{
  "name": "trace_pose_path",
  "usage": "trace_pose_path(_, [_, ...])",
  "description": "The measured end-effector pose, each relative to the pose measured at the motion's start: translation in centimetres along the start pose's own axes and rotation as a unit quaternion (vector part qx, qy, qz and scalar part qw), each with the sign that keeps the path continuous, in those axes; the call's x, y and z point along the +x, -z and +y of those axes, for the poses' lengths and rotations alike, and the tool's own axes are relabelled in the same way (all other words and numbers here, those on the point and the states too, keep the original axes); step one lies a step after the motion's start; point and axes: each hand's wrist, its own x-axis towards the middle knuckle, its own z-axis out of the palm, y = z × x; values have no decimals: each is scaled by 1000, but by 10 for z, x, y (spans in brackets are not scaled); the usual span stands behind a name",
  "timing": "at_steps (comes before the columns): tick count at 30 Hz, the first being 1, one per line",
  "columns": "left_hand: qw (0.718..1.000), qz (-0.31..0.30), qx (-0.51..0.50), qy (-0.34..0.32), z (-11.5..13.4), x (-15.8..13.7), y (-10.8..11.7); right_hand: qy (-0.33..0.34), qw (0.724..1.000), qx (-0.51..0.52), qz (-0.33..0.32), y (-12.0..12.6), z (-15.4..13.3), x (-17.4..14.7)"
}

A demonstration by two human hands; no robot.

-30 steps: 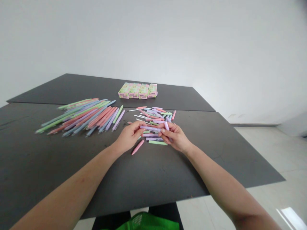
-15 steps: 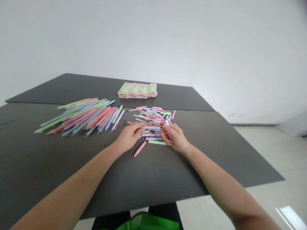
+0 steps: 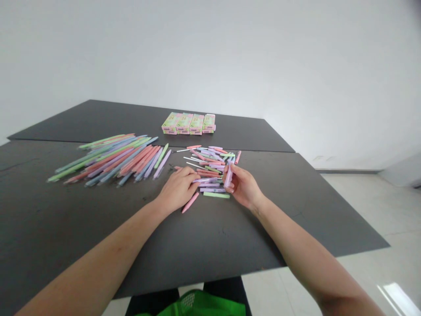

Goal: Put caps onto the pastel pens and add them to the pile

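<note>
My right hand (image 3: 242,186) holds a short purple pen part (image 3: 228,175) upright between thumb and fingers, at the near right of a heap of loose pen parts (image 3: 210,163). My left hand (image 3: 178,188) rests on the dark table (image 3: 204,237) and pinches the end of a purple pen barrel (image 3: 206,179) lying at the heap's near edge. A pink pen part (image 3: 190,202) lies just under my left hand, and a green one (image 3: 216,195) lies between both hands.
A long row of finished pastel pens (image 3: 112,159) spreads across the table to the left. Several green and pink boxes (image 3: 189,123) stand in a line at the back. The table's right edge drops to a tiled floor (image 3: 371,210).
My right hand let go of the purple barrel's end and turned its short purple part upright. My left hand lowered the barrel toward the table.
</note>
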Motion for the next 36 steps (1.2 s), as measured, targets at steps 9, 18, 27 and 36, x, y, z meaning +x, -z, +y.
trace_pose_path(9, [977,21,-204,-52,23,0,18,-15,1000,0,-11,3,5,2])
trace_pose_path(18, [946,42,-317,-48,33,-3,15,-48,999,-14,-20,-5,7,-1])
trace_pose_path(27, [924,-5,-382,-6,38,-3,19,-57,997,-14,-52,6,16,3])
trace_pose_path(36, [965,21,-258,-44,25,-2,15,-8,994,-111,-7,9,18,8])
